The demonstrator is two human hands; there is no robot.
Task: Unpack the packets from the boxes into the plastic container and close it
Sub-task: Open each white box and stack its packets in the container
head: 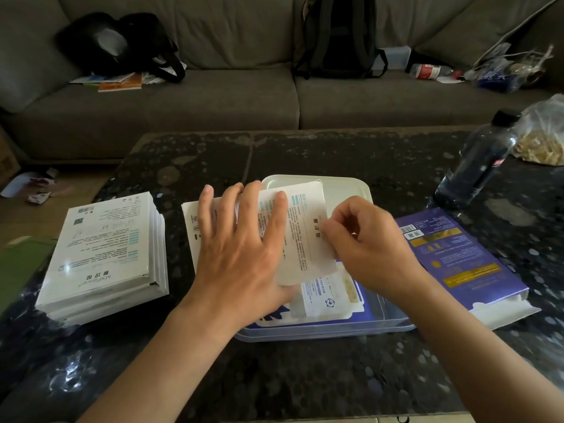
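Two bare forearms reach in over a dark speckled table (305,377); the left hand (241,248) has its fingers straight and spread wide, pressed flat on a white packet (302,227) with printed text; the right hand (372,248) has its fingers curled, thumb and fingertips pinching that packet's right edge. The packet is held over the clear plastic container (320,332), which stands open at mid-table and holds blue-and-white packets (326,297). One white flat item (190,227) lies under the left fingers; box or packet, cannot tell. One cream lid (345,190), flat on the table just behind the container. One stack of white packets (103,254), left of the hands, apart from the container. One purple box (457,257), right of the container, near flap open. One dark bottle (476,166) and one clear bag (543,138), far right. One grey sofa (183,99) behind, bearing a backpack (338,35).
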